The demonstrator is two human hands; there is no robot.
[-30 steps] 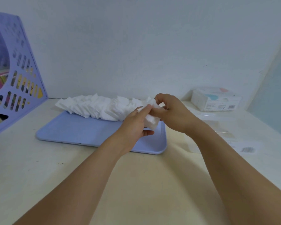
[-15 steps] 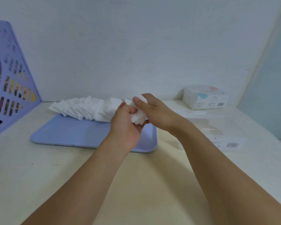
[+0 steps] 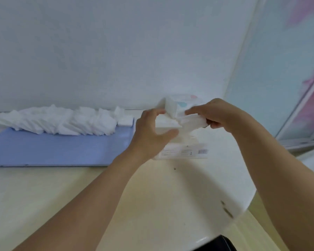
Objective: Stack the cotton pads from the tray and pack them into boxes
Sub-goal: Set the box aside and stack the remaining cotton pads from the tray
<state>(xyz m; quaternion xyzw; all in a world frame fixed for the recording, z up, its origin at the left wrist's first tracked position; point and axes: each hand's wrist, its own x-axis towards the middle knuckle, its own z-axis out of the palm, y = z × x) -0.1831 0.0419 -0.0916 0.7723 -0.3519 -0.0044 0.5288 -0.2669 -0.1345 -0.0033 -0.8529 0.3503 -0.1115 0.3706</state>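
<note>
A small stack of white cotton pads (image 3: 190, 122) is held between both hands, just above a clear plastic box (image 3: 185, 153) with a barcode label. My right hand (image 3: 217, 115) pinches the stack's right end. Curved round its left end is my left hand (image 3: 152, 133), thumb below and fingers above; one pad (image 3: 169, 107) sticks up between them. A long leaning row of cotton pads (image 3: 62, 122) lies along the back of the blue tray (image 3: 53, 151) at the left.
A second box with pink and blue print (image 3: 184, 101) stands against the wall behind my hands, mostly hidden. The cream table's rounded edge (image 3: 243, 205) curves away at the lower right. A pale panel with pink marks (image 3: 297, 87) leans at the right.
Both hands carried the small stack of pads right, from over the tray's right end to above the clear box. The camera turned right, so the purple file rack left the view.
</note>
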